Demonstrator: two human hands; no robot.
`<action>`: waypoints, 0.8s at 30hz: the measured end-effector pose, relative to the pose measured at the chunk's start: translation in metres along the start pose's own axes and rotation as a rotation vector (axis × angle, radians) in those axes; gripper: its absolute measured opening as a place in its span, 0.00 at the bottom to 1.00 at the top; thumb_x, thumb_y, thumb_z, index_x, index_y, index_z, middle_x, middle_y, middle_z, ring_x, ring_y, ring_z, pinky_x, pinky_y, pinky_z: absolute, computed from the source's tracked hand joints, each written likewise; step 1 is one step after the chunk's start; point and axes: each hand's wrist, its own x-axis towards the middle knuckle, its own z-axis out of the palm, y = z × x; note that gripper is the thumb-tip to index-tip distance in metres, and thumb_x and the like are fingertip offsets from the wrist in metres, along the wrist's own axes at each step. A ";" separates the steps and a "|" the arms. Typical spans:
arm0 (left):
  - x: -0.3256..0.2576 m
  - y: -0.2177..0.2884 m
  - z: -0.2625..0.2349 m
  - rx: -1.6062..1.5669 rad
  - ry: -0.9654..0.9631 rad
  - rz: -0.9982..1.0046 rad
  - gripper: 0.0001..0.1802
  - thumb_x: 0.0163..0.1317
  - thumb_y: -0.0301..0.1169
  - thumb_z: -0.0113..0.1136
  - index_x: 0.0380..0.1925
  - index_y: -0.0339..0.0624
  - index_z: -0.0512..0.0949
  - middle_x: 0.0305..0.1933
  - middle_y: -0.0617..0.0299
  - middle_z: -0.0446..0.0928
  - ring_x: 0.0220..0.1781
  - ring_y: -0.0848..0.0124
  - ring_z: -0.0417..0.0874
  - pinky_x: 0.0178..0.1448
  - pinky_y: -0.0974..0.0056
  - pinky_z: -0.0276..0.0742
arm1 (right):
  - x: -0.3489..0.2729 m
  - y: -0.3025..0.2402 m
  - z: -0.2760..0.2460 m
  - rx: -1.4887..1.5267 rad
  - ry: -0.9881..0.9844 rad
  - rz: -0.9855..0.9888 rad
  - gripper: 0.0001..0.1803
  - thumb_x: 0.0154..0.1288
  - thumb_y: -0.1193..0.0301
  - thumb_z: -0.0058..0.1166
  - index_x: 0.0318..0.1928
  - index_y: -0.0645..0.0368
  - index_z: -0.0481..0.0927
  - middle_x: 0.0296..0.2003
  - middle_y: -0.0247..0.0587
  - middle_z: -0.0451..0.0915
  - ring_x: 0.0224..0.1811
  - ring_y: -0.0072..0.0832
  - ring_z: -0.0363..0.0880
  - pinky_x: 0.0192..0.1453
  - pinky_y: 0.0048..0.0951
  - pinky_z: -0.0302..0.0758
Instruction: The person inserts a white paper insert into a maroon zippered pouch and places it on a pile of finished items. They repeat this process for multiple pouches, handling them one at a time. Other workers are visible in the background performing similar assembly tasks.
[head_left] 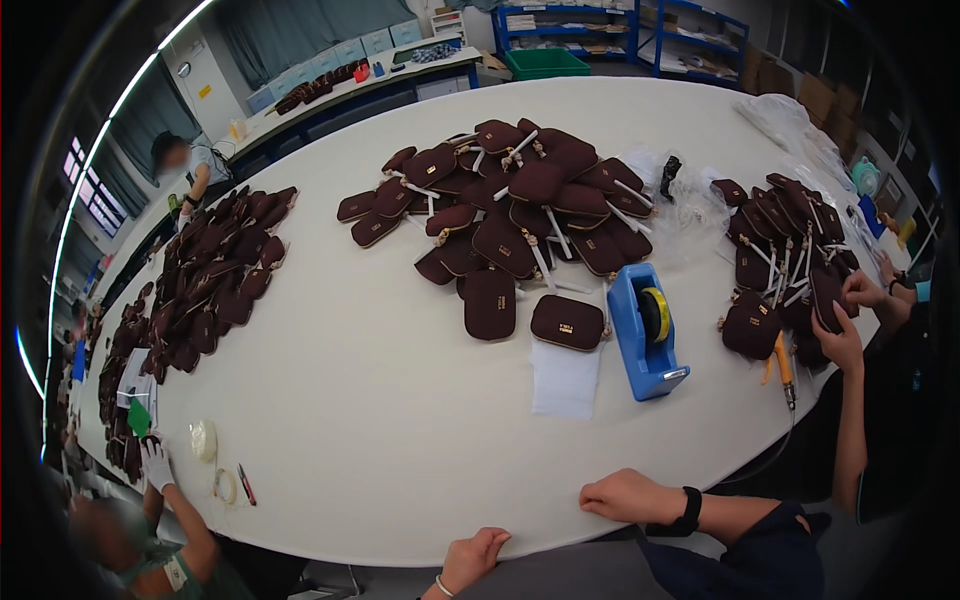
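My left hand (476, 556) rests on the near rim of the big white oval table (400, 420), fingers loosely bent and holding nothing; a thin band circles its wrist. My right hand (622, 496) lies on the table edge curled into a loose fist, empty, with a black watch on the wrist. The things nearest to it are a white paper sheet (565, 380) and a blue tape dispenser (646, 336). Behind them spreads a heap of dark maroon zip pouches (520, 205); one pouch (567, 322) lies on the sheet's far end.
At the right a co-worker's hands (850, 320) handle a second pouch pile (785, 250), beside an orange-handled tool (783, 362). More pouches (210, 270) cover the left side. A gloved person (157, 466) sits at the lower left near tape rolls (205, 440). Blue shelves and a green crate (546, 63) stand behind.
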 end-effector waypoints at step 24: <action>0.038 0.002 -0.048 0.799 -0.298 -0.094 0.71 0.34 0.56 0.79 0.74 0.39 0.49 0.73 0.22 0.43 0.71 0.20 0.48 0.61 0.29 0.68 | -0.025 -0.001 -0.031 -0.596 -0.128 -0.080 0.52 0.59 0.45 0.59 0.75 0.58 0.50 0.75 0.57 0.43 0.79 0.50 0.37 0.76 0.52 0.50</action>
